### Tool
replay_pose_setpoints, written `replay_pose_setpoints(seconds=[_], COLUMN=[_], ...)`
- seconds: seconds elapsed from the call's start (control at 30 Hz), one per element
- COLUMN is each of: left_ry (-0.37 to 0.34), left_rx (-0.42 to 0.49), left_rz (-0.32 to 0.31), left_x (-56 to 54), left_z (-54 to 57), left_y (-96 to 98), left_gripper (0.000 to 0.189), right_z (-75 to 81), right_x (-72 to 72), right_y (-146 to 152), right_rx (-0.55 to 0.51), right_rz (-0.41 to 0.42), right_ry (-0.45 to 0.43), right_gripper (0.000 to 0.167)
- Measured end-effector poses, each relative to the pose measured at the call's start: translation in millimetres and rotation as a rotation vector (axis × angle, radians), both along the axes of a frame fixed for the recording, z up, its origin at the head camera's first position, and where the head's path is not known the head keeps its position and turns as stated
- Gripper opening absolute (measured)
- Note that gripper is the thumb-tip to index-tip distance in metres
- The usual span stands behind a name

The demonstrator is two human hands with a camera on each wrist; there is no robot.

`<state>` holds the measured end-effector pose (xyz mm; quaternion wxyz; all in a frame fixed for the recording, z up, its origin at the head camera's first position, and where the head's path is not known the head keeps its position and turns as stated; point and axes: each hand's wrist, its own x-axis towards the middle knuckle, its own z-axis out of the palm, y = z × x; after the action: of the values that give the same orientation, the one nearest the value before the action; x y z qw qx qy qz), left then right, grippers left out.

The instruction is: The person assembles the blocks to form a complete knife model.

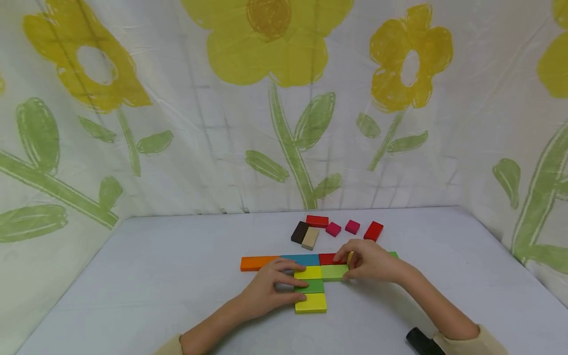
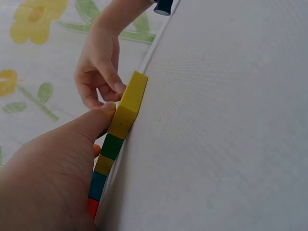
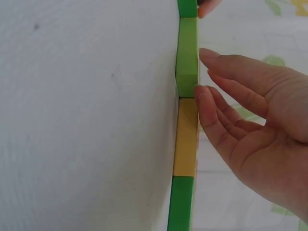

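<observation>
Several flat coloured blocks lie joined on the white table. My left hand [image 1: 266, 291] rests its fingertips on the left part of a short column: a yellow block [image 1: 314, 272], a green block [image 1: 317, 286] and a front yellow block [image 1: 310, 303]. Over the right side, my right hand [image 1: 370, 259] touches the blocks with its fingertips. Its thumb is at the right end of a light green block [image 1: 333, 272], and a finger lies on the red block [image 1: 327, 258] behind. In the right wrist view, an orange-yellow block [image 3: 186, 137] adjoins the light green block [image 3: 186, 57].
The back row also has an orange block [image 1: 259, 263] and a blue block [image 1: 301, 259]. Behind it lie loose blocks, among them a dark brown block [image 1: 299, 231], a beige block [image 1: 310, 238] and a red block [image 1: 373, 230]. A black cylinder [image 1: 423, 341] is beside the right sleeve.
</observation>
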<state>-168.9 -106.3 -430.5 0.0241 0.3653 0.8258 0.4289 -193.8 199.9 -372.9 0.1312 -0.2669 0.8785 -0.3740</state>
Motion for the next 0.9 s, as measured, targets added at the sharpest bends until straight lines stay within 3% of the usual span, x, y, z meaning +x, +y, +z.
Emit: replay_pose_setpoints(seconds=[0.33,0.57,0.9], left_ry=[-0.011,-0.014,-0.011], left_rx=[0.013,0.010,0.001], left_rz=[-0.007,-0.006,0.000], left_x=[0.1,0.7,1.0], left_z=[-0.3,-1.1,-0.6], left_y=[-0.5,-0.9,-1.3], left_gripper=[0.027,0.026,0.026], right_z=[2.8,6.3,8.1], right_x=[-4.5,-8.8,-23.0], right_y=[7.4,17.1,40.8], right_rx=[-0.023,-0.009,0.029], right_rz=[0.016,0.011,-0.073], right_ry=[-0.012,0.035,0.119], right_gripper=[0.035,0.033,0.029])
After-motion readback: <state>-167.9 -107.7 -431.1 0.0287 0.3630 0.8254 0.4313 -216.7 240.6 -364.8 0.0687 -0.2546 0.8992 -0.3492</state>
